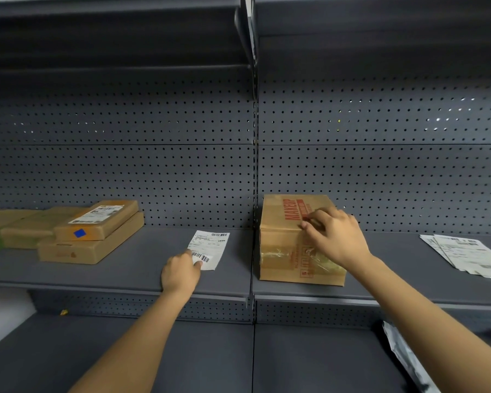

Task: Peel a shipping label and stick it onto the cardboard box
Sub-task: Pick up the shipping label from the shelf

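Note:
A brown cardboard box point(284, 239) with red print and clear tape stands on the grey shelf, right of the centre post. My right hand point(333, 235) rests on its top, fingers curled at the near top edge. A white shipping label point(211, 245) with barcodes lies flat on the shelf to the left of the box. My left hand point(180, 272) presses on the label's near corner with thumb and fingertips; whether it pinches the paper I cannot tell.
Several flat cardboard parcels point(77, 236) are stacked at the left of the shelf, one bearing a label and a blue sticker. A pile of label sheets point(465, 255) lies at the far right. A grey plastic mailer point(406, 358) sits on the lower shelf.

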The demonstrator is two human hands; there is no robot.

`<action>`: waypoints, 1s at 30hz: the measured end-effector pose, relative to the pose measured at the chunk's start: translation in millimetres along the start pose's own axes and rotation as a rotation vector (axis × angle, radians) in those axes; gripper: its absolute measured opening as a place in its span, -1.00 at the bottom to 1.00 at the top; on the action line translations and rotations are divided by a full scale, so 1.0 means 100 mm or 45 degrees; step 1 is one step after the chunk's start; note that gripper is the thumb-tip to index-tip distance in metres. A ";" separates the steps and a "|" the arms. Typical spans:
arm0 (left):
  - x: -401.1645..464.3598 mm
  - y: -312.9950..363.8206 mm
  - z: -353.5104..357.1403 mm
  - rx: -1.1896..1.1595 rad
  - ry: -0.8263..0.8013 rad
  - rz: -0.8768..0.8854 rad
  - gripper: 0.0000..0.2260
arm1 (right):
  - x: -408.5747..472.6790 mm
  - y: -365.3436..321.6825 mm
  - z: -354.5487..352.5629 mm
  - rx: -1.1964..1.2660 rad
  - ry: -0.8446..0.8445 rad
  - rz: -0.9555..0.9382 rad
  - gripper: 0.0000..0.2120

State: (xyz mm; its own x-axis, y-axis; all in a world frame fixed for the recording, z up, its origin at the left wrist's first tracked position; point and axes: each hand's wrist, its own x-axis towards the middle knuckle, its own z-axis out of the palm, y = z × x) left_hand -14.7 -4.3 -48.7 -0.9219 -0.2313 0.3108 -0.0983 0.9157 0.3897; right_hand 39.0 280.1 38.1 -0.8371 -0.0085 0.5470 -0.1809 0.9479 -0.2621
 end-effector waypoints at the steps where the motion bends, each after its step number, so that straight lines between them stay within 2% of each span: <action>1: 0.00 0.01 0.00 -0.019 0.004 -0.006 -0.70 | 0.00 0.00 0.00 0.000 0.001 0.000 -0.65; 8: -0.03 0.02 0.00 -0.211 0.088 -0.060 -0.70 | 0.00 0.01 0.01 -0.010 0.009 -0.010 -0.64; 13: -0.02 0.06 -0.08 -0.475 0.242 -0.114 -0.78 | 0.00 0.00 0.00 0.003 0.014 -0.005 -0.65; 15: -0.02 0.11 -0.15 -0.620 0.325 -0.151 -0.80 | 0.00 -0.01 0.00 0.015 0.016 -0.009 -0.65; 18: 0.03 0.23 -0.22 -0.998 0.394 -0.242 -0.83 | -0.01 -0.06 0.01 0.049 0.037 -0.026 -0.68; 22: 0.03 0.51 -0.37 -1.963 0.172 -0.527 -0.75 | -0.01 -0.25 0.03 0.064 0.131 -0.107 -0.70; 23: 0.00 0.59 -0.41 -2.098 0.128 -0.572 -0.73 | -0.01 -0.31 0.03 0.086 0.139 -0.132 -0.71; 26: -0.08 0.77 -0.50 -2.212 0.068 -0.570 -0.68 | 0.02 -0.47 0.05 0.199 0.095 -0.179 -0.71; 30: -0.15 0.94 -0.53 -2.266 0.029 -0.477 -0.65 | 0.06 -0.63 0.08 0.581 -0.010 -0.064 -0.67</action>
State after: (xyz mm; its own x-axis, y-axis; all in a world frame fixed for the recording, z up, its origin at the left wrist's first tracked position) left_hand 9.8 67.7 29.4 -0.9413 -0.3375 0.0036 0.2110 -0.5801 0.7867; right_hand 41.4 217.5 50.9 -0.8250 -0.0553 0.5624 -0.4290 0.7091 -0.5596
